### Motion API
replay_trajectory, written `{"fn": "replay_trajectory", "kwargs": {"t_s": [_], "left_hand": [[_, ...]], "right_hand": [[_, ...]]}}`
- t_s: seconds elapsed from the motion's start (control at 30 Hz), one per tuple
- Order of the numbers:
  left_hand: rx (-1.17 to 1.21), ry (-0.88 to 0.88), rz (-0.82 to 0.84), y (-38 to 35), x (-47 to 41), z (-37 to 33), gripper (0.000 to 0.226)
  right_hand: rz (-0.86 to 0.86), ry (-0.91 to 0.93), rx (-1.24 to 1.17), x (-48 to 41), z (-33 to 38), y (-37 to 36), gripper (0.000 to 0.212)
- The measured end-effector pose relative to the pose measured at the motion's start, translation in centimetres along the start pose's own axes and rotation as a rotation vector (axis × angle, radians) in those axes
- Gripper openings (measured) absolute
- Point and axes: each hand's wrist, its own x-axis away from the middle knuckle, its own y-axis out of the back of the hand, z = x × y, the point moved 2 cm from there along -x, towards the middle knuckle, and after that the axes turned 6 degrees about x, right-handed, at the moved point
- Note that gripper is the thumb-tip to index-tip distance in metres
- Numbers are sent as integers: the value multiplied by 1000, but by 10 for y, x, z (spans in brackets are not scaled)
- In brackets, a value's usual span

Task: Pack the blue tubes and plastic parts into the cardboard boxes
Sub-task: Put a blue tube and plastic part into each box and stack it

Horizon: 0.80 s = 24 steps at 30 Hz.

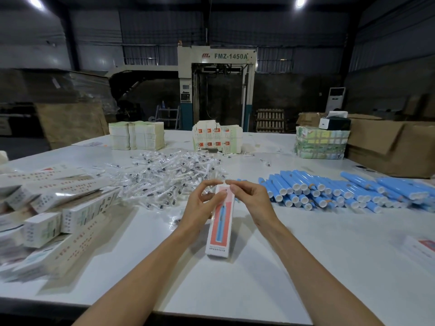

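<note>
Bench [235, 278]: heap of plastic parts [164, 177] at centre, pile of boxes [58, 208] to its left, tubes [341, 191] laid out to its right. Single box [220, 227] in front of the heap. Carton stacks [136, 135] along the far edge; machine [216, 90] behind the bench.

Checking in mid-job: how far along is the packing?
Done: a heap of assembled boxes lies at the left, though their contents are hidden. In hand: the left hand and right hand pinch the top end of one red-printed box. Left: a big pile of blue tubes, a heap of plastic parts and stacks of flat cartons at the far edge.
</note>
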Motion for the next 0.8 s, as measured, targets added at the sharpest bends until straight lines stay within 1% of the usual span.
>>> {"fn": "replay_trajectory", "kwargs": {"t_s": [0.1,0.17,0.2,0.3,0.33,0.37,0.43,0.5,0.53,0.6,0.67,0.73,0.8], "left_hand": [[48,15,-111,5,-2,2,26],[94,33,-185,9,-4,4,29],[103,39,-214,11,-5,6,31],[71,42,-276,17,-6,10,36],[59,44,-287,17,-5,12,37],[65,49,-288,16,-4,12,40],[95,67,-270,12,-4,11,44],[110,99,-227,6,-3,12,46],[103,112,-193,7,-4,11,45],[50,128,-85,3,-3,13,36],[-86,95,23,-3,0,17,24],[-253,4,102,-6,2,21,12],[-430,-93,169,-5,7,23,15]], "right_hand": [[-76,-22,151,5,0,-6,26],[-78,-24,265,13,2,-12,33],[-47,-23,352,16,3,-15,40],[131,29,713,27,0,-30,75],[165,82,854,29,-2,-33,81],[164,153,994,31,-5,-35,83],[92,294,1213,32,-9,-36,77],[40,335,1332,34,-10,-32,67],[48,333,1356,35,-9,-31,64],[58,275,1371,40,-10,-19,63],[40,181,1357,47,-11,7,61],[28,93,1363,55,-10,41,61],[2,13,1405,65,-5,78,64]]}}
